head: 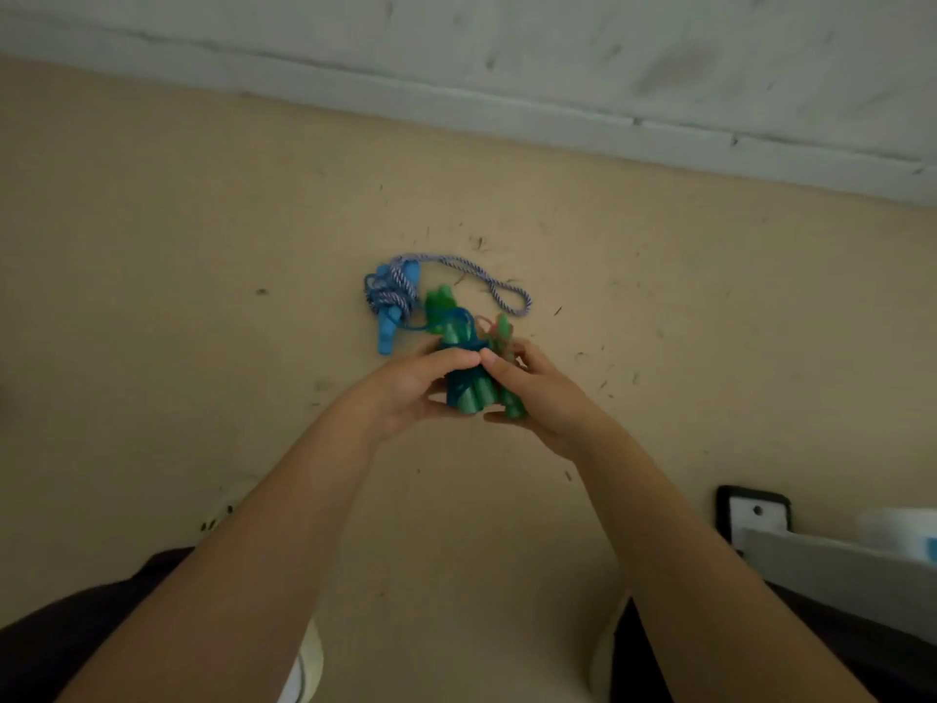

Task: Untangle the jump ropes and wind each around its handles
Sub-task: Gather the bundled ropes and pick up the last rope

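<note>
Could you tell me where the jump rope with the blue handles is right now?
In the head view, the blue-handled jump rope lies on the beige floor, left of centre, just beyond the left hand and beside the green handles held in both hands.

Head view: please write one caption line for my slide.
Both hands hold green handles; blue-handled rope lies on floor.

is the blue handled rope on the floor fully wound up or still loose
Partly wound: the blue-handled rope has cord bunched around its handles, but a long loop trails loose across the floor.
</note>
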Available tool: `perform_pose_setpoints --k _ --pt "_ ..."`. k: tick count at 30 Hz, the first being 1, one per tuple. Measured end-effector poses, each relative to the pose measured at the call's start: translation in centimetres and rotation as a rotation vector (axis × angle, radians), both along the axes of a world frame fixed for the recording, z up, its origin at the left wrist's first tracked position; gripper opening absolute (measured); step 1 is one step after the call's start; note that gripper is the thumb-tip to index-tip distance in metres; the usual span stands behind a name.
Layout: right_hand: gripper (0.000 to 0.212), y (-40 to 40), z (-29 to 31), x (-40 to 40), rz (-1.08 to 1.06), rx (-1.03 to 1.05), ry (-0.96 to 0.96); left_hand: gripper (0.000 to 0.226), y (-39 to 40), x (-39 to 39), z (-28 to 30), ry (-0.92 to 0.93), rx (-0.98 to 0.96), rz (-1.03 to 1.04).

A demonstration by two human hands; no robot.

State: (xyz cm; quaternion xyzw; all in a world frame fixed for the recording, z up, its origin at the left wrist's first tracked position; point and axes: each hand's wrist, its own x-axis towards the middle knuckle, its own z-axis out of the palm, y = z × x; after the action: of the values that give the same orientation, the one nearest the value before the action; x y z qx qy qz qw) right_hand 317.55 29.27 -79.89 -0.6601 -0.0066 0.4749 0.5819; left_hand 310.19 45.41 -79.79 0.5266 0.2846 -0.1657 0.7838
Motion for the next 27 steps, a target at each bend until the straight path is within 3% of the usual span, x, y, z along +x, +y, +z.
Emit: perform_pose_setpoints --k 5,10,14,18,21,27 --pt "0.037 -0.6 14.5 -3.6 -0.014 0.13 -0.265 0.05 -2.5 -3.0 14.1 -0.15 0.072 0.084" --pt "0.03 -4.1 27.5 -9.7 -0.042 0.224 -0.413 0.041 -5.8 -9.2 26.8 -0.383 0.181 0.089" --pt "0.024 -8.2 33.7 -14.1 -0.029 0.323 -0.574 0.045 -7.8 -14.1 33.1 -0.493 0.278 0.095" --pt "0.03 -10.4 36.4 -15.7 0.038 0.384 -0.674 0.055 -8.4 -16.0 35.3 -0.565 0.156 0.088" --pt "0.033 -9.7 36.7 -14.7 0.066 0.381 -0.648 0.068 -8.1 -14.8 34.9 -0.553 0.135 0.102" --pt "0.022 -4.5 31.4 -7.4 0.088 0.322 -0.562 0.065 -3.9 -7.6 29.1 -0.53 0.062 0.155"
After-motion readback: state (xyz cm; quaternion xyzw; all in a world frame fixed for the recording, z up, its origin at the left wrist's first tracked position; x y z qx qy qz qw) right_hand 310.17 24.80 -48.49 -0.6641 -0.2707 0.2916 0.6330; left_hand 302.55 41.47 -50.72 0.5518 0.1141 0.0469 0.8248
